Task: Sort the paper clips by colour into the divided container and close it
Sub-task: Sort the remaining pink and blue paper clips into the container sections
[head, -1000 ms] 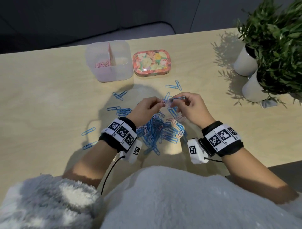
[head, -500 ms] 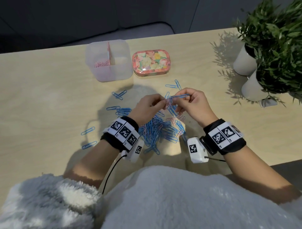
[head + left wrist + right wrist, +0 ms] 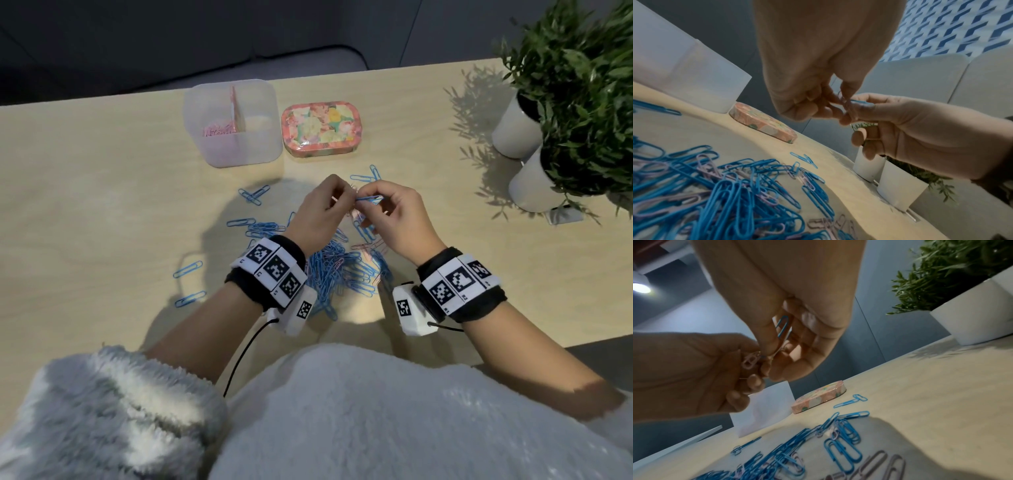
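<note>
Hands meet above the pile (image 3: 339, 270) — left hand (image 3: 320, 214) pinching a pink clip (image 3: 750, 361), right hand (image 3: 394, 219) a blue clip (image 3: 368, 198); the container (image 3: 233, 123) sits well apart. Left wrist view: clips look hooked. Right wrist view: slide them apart sideways — don't yank.

The pile of paper clips (image 3: 342, 270) at frame centre is partly hidden behind both wrists; the plant (image 3: 579, 85) is cut off at the upper right edge; whether the pinched clips (image 3: 846, 104) interlock is too blurred to tell.
</note>
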`<state>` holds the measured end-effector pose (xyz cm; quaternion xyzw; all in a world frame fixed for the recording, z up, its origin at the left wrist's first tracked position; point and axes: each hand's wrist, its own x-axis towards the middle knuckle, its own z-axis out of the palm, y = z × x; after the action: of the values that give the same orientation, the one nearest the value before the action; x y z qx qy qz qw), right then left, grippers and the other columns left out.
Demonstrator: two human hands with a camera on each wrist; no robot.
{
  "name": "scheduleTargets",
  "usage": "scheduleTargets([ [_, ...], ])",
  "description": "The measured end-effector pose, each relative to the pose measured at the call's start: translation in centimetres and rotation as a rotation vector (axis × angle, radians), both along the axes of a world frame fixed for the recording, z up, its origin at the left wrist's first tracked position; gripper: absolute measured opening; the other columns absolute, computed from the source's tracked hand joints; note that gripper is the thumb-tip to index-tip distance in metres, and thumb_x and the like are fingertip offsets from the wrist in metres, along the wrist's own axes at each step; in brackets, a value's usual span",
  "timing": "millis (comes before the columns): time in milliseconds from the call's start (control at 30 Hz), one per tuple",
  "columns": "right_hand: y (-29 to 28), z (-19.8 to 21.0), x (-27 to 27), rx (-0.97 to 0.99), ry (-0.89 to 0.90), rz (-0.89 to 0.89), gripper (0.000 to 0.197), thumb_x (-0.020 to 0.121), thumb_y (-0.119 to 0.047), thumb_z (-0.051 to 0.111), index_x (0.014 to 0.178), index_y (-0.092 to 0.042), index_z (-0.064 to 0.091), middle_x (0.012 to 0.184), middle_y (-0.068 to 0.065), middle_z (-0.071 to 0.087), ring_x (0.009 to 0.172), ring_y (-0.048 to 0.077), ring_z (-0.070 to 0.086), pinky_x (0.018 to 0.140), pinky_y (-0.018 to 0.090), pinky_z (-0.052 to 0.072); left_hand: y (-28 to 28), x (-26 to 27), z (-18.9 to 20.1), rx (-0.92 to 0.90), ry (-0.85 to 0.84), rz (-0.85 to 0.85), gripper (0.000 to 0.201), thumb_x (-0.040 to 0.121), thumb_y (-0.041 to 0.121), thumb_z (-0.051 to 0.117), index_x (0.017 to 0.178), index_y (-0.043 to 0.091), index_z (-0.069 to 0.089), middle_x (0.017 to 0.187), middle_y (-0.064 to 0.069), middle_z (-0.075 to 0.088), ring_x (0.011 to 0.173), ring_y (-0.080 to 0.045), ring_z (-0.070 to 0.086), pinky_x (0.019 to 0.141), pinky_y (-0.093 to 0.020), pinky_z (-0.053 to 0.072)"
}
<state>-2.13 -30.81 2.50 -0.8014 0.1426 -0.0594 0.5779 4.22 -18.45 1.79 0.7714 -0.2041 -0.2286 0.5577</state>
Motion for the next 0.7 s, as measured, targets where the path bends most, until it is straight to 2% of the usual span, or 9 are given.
scheduleTargets([
  [67, -0.2, 0.0, 0.0, -0.022, 0.013, 0.031, 0.012, 0.086, -0.005, 0.059, 0.083, -0.016, 0.061, 0.067, -0.003, 0.058, 0.049, 0.004, 0.053, 0.049, 0.008, 0.041, 0.0, 0.2, 0.1, -0.016, 0.066, -0.02, 0.019, 0.095, 0.013, 0.042, 0.077, 0.017, 0.047, 0.072, 0.004, 0.05, 0.066, -0.012, 0.045, 0.068, -0.025, 0.039],
  [133, -0.3, 0.1, -0.2, -0.022, 0.023, 0.051, 0.01, 0.087, -0.003, 0.058, 0.084, -0.012, 0.06, 0.07, 0.009, 0.058, 0.055, 0.012, 0.053, 0.05, 0.008, 0.041, -0.1, 0.1, 0.2, -0.07, 0.164, 0.018, 0.022, 0.093, 0.005, 0.041, 0.075, 0.017, 0.046, 0.073, 0.002, 0.051, 0.065, -0.009, 0.046, 0.061, -0.013, 0.039],
  [167, -0.4, 0.2, -0.2, -0.012, 0.023, 0.048, 0.009, 0.087, -0.002, 0.057, 0.084, -0.011, 0.06, 0.072, 0.013, 0.057, 0.057, 0.015, 0.053, 0.049, 0.009, 0.042, -0.2, 0.1, 0.2, -0.097, 0.221, 0.047, 0.023, 0.092, 0.003, 0.042, 0.075, 0.018, 0.047, 0.072, 0.003, 0.052, 0.063, -0.006, 0.048, 0.056, -0.011, 0.038],
  [233, -0.7, 0.4, -0.4, 0.003, 0.016, 0.039, 0.008, 0.087, -0.001, 0.057, 0.084, -0.008, 0.06, 0.069, 0.008, 0.057, 0.054, 0.013, 0.052, 0.048, 0.011, 0.043, 0.0, 0.1, 0.2, -0.16, 0.314, 0.101, 0.022, 0.09, 0.001, 0.047, 0.078, 0.019, 0.051, 0.07, 0.005, 0.056, 0.055, 0.001, 0.049, 0.051, -0.011, 0.036],
  [300, -1.0, 0.2, -0.4, -0.009, 0.016, 0.038, 0.009, 0.087, -0.001, 0.056, 0.086, -0.006, 0.063, 0.067, 0.003, 0.057, 0.048, 0.005, 0.053, 0.046, 0.017, 0.044, 0.3, 0.4, 0.4, -0.2, 0.34, 0.095, 0.02, 0.088, -0.001, 0.051, 0.087, 0.018, 0.056, 0.071, 0.005, 0.058, 0.055, 0.0, 0.048, 0.051, -0.009, 0.037],
  [400, -1.4, -0.2, -0.4, -0.029, 0.026, 0.012, 0.017, 0.086, 0.002, 0.053, 0.09, -0.007, 0.067, 0.07, 0.002, 0.061, 0.044, 0.002, 0.052, 0.045, 0.017, 0.045, 1.0, 1.0, 0.6, -0.149, 0.261, 0.036, 0.015, 0.087, 0.0, 0.054, 0.087, 0.011, 0.064, 0.067, 0.005, 0.06, 0.055, 0.0, 0.051, 0.053, -0.006, 0.04],
  [500, -1.7, -0.2, -0.3, 0.083, 0.03, -0.044, 0.022, 0.089, 0.006, 0.049, 0.093, -0.009, 0.065, 0.071, 0.003, 0.064, 0.046, 0.002, 0.057, 0.045, 0.016, 0.049, 1.8, 1.9, 0.4, -0.086, 0.195, -0.003, 0.013, 0.086, -0.001, 0.058, 0.096, -0.002, 0.066, 0.068, 0.007, 0.068, 0.057, 0.006, 0.059, 0.063, -0.006, 0.046],
  [600, -1.8, 0.0, -0.1, 0.228, 0.041, -0.081, 0.021, 0.09, 0.009, 0.045, 0.098, 0.002, 0.064, 0.066, -0.001, 0.066, 0.048, 0.004, 0.06, 0.05, 0.018, 0.054, 2.2, 2.2, 0.3, -0.041, 0.185, -0.088, 0.019, 0.086, 0.002, 0.059, 0.104, -0.001, 0.064, 0.067, 0.009, 0.07, 0.061, 0.004, 0.061, 0.066, -0.007, 0.048],
  [700, -1.3, 0.3, -0.1, 0.246, 0.037, -0.037, 0.022, 0.09, 0.009, 0.045, 0.099, -0.001, 0.062, 0.07, 0.005, 0.064, 0.05, 0.004, 0.063, 0.053, 0.017, 0.054, 1.4, 1.9, 0.5, 0.018, 0.065, -0.129, 0.021, 0.091, 0.008, 0.054, 0.109, 0.005, 0.064, 0.082, -0.003, 0.065, 0.064, 0.004, 0.06, 0.065, -0.006, 0.045],
])
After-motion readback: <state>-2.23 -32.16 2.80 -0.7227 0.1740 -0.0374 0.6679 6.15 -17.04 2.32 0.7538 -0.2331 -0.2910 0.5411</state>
